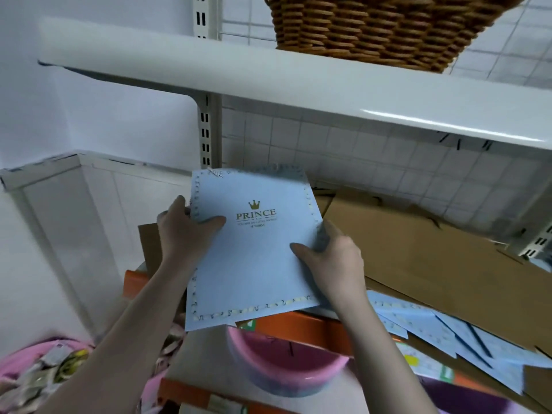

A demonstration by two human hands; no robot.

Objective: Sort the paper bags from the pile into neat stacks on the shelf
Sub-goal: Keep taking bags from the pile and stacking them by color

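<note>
A flat light-blue paper bag [254,255] with a gold crown and the word PRINCE is held up in front of the shelf. My left hand [186,231] grips its left edge, thumb on the front. My right hand [331,258] grips its right edge, thumb on the front and fingers behind. More blue bags appear stacked behind it. Brown paper bags [418,252] lie flat on the shelf to the right. Several more blue bags [448,339] lie fanned out at the lower right.
A white shelf board [328,94] hangs overhead with a wicker basket [373,28] on it. An upright slotted post [206,135] stands behind the bag. Below are an orange shelf edge [298,327], a pink bowl [283,366] and pink goods [38,372] at the lower left.
</note>
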